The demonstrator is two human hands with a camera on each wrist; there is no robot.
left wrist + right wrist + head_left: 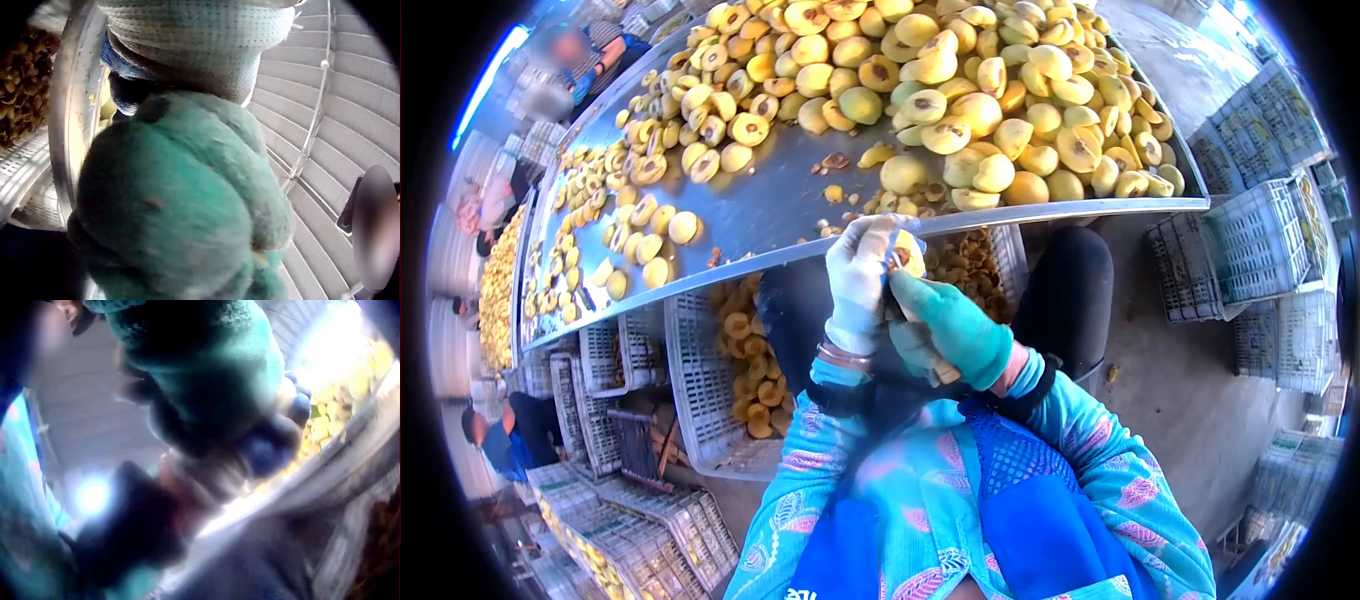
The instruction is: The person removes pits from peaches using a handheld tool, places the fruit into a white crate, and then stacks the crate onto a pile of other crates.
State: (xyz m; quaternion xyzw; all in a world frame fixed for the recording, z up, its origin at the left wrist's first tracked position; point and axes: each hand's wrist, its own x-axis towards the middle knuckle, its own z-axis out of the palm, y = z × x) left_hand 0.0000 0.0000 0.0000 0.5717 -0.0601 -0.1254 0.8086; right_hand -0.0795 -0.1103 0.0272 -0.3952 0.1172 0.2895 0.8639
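My left hand (858, 285), in a white knit glove with blue fingertips, grips a yellow peach half (911, 254) with its brown centre showing. Close against it, my right hand (960, 328) in a green glove curls round a small tool whose pale wooden handle end (945, 373) sticks out below the palm. The tool's thin tip meets the fruit's brown centre, partly hidden by the fingers. In the left wrist view the green glove (175, 200) fills the middle, below the white glove (194, 50). The right wrist view is blurred, with the green glove (206, 381) at the top.
A metal table (770, 195) with a raised rim bears a heap of peach halves (990, 100). Below it, between and beside the knees, stand crates (700, 400) with fruit pieces. Stacked crates (1250, 245) stand at right. Other people sit at left.
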